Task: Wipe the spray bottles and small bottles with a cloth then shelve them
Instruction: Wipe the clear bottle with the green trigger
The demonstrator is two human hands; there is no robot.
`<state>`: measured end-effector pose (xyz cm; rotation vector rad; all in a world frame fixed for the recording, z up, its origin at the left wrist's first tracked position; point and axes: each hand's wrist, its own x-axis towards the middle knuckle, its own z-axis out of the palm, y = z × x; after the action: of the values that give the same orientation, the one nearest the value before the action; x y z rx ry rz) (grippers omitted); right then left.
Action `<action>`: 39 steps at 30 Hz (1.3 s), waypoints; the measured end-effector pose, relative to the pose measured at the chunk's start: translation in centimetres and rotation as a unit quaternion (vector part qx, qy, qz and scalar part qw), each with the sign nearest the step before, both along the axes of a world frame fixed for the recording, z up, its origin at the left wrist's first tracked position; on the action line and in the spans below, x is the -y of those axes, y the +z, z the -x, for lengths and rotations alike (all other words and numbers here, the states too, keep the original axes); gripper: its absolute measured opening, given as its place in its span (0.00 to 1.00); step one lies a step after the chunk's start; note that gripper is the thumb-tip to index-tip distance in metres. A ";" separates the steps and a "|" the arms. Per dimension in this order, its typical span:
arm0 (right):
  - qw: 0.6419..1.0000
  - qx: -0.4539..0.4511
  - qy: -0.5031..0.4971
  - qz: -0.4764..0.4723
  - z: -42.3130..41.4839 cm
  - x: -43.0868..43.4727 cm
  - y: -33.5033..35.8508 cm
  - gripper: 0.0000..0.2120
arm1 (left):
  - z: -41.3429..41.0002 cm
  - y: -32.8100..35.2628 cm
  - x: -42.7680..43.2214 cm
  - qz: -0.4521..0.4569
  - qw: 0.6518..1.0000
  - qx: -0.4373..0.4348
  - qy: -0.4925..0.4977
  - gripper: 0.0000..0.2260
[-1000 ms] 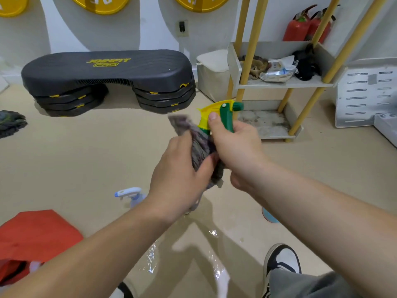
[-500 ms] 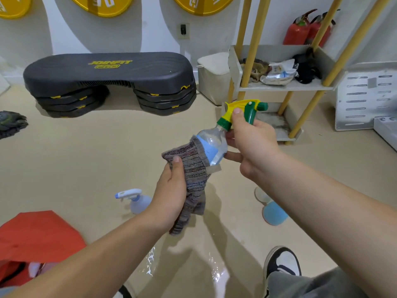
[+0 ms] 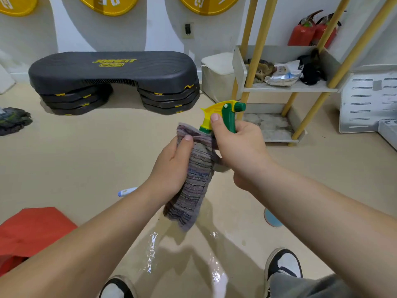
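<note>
Your right hand (image 3: 238,151) grips the bottle (image 3: 226,117) at its trigger head, axis near upright. Your left hand (image 3: 171,168) clamps the cloth (image 3: 193,181) round the body below. The shelf (image 3: 290,89) lies ahead-right, nearer your right hand.

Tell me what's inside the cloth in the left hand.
Only the yellow-and-green spray head sticks out above the cloth, gripped by the right hand. The left hand wraps the cloth around whatever is below; the rest of the bottle is covered.
</note>
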<state>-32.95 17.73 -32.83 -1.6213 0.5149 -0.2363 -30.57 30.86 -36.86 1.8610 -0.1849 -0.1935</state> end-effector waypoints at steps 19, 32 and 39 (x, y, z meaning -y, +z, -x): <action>0.997 0.010 -0.041 -0.064 -0.4 0.6 -0.2 0.17 | 0.9 -2.9 -0.8 -0.028 0.999 -0.027 0.034 0.24; 0.994 0.008 -0.065 -0.085 -0.2 0.6 -0.6 0.17 | 1.2 -2.3 0.6 -0.088 0.955 -0.243 0.148 0.06; 0.997 0.010 -0.010 -0.077 0.4 -1.0 -1.3 0.19 | 2.1 -0.1 1.2 -0.215 0.949 0.226 0.053 0.14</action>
<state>-33.39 18.68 -34.11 -1.4633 0.5221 -0.2225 -32.67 29.69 -36.91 2.3260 -0.3798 0.2964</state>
